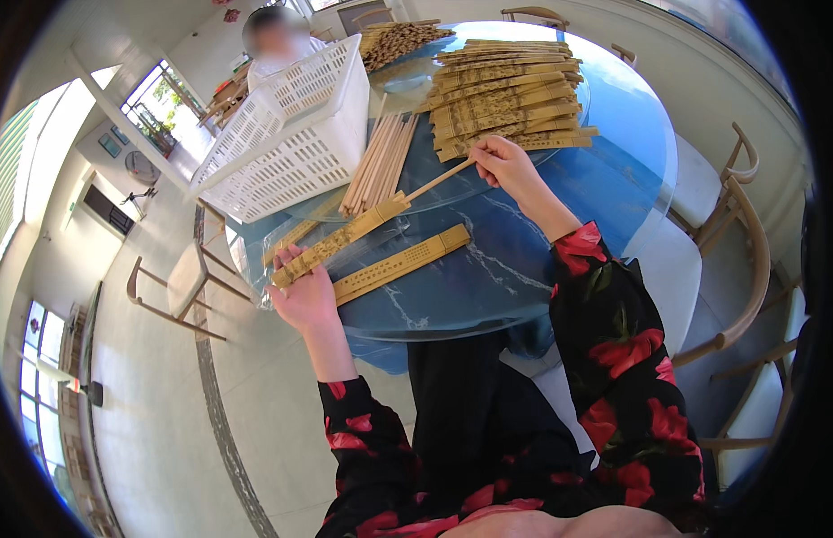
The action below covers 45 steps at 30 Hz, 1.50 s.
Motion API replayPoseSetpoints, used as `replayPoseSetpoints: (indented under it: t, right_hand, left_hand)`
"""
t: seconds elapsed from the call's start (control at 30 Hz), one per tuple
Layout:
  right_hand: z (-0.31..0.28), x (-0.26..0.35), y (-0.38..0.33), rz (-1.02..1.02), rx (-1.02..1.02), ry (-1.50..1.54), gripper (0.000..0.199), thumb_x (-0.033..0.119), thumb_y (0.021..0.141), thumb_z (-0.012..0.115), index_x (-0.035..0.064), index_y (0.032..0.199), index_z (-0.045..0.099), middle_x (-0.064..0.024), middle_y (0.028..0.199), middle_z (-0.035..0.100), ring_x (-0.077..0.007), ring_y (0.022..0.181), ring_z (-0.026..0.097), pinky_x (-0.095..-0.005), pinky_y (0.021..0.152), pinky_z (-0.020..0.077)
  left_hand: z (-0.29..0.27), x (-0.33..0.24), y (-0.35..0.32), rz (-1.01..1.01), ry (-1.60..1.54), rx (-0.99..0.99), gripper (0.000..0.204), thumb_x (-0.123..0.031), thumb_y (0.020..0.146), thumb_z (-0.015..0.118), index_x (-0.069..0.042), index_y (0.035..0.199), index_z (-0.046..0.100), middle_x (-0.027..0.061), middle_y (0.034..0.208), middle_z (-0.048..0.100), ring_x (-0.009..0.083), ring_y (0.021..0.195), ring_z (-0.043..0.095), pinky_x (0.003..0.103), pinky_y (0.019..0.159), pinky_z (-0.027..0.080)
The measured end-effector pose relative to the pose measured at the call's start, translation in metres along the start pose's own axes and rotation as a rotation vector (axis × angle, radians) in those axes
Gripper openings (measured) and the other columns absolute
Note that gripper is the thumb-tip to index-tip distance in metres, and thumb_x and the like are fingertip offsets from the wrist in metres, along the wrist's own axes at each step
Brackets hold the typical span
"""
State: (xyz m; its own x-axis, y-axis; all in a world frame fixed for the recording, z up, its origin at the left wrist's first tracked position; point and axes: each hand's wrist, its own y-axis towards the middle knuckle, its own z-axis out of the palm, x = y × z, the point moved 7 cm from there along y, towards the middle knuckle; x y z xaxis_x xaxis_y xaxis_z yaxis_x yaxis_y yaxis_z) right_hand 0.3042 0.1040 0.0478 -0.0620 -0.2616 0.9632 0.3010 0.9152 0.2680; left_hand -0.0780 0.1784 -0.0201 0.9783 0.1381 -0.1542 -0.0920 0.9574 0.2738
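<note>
One gold sleeve [345, 238], long axis rising rightward, left fingers [321, 280] gripping it, right fingers [491, 160] pinching wooden stick [439, 181]

Tabletop [515, 269] is free near right; basket [300, 168] (high-walled) and sleeve pile [506, 99] block beyond.

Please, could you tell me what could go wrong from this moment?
The right hand holds the thin stick far from the end that meets the yellow sleeve, so a crooked push might crease or tear the sleeve.
The loose sticks beside the white basket could roll if bumped.
The stacked sleeves lie just beyond the right hand, so a knock might make some slide.
</note>
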Motion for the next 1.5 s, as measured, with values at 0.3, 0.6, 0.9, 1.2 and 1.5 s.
replayPoseSetpoints:
  t: [0.3,0.6,0.9,1.2,1.5]
  right_hand:
    - [0.010,-0.008,0.002,-0.011,0.029,0.084,0.024,0.020,0.104,0.047,0.0042,0.096,0.063,0.0024,0.069,0.052,-0.0052,0.060,0.044,-0.0211,0.055,0.0344]
    - [0.036,-0.003,-0.006,-0.129,0.200,-0.209,0.029,0.020,0.104,0.045,0.0020,0.103,0.068,-0.0009,0.064,0.057,-0.0089,0.057,0.050,-0.0250,0.055,0.0404]
    - [0.064,-0.007,-0.018,-0.139,0.420,-0.230,0.022,0.015,0.105,0.044,0.0029,0.112,0.062,-0.0008,0.066,0.057,-0.0063,0.054,0.049,-0.0217,0.052,0.0393]
    - [0.072,-0.007,-0.025,-0.124,0.459,-0.126,0.016,0.015,0.102,0.048,0.0030,0.110,0.055,-0.0037,0.065,0.059,-0.0107,0.048,0.050,-0.0263,0.048,0.0387]
    - [0.086,-0.009,-0.040,0.023,0.683,-0.167,0.019,0.017,0.105,0.046,0.0017,0.113,0.054,-0.0031,0.072,0.065,-0.0068,0.055,0.050,-0.0219,0.053,0.0401]
  left_hand:
    - [-0.014,-0.009,-0.001,0.067,0.143,-0.052,0.032,-0.031,0.107,0.041,-0.004,0.117,0.055,0.0114,0.126,0.061,0.0318,0.128,0.051,0.046,0.110,0.043]
    - [-0.011,0.000,0.002,0.047,0.205,0.060,0.025,-0.026,0.105,0.047,-0.005,0.111,0.058,0.0137,0.128,0.060,0.0329,0.128,0.052,0.046,0.108,0.046]
    - [-0.004,-0.003,0.001,0.048,0.257,0.079,0.023,-0.024,0.104,0.049,-0.005,0.113,0.059,0.0139,0.133,0.058,0.0329,0.131,0.051,0.045,0.109,0.046]
    - [0.012,0.004,-0.007,-0.007,0.349,0.118,0.032,-0.025,0.106,0.044,-0.001,0.127,0.051,0.0146,0.143,0.051,0.0327,0.134,0.048,0.043,0.110,0.046]
    - [0.013,0.017,-0.009,-0.173,0.320,0.191,0.024,-0.023,0.104,0.051,-0.005,0.118,0.057,0.0076,0.125,0.061,0.0267,0.127,0.053,0.039,0.104,0.048]
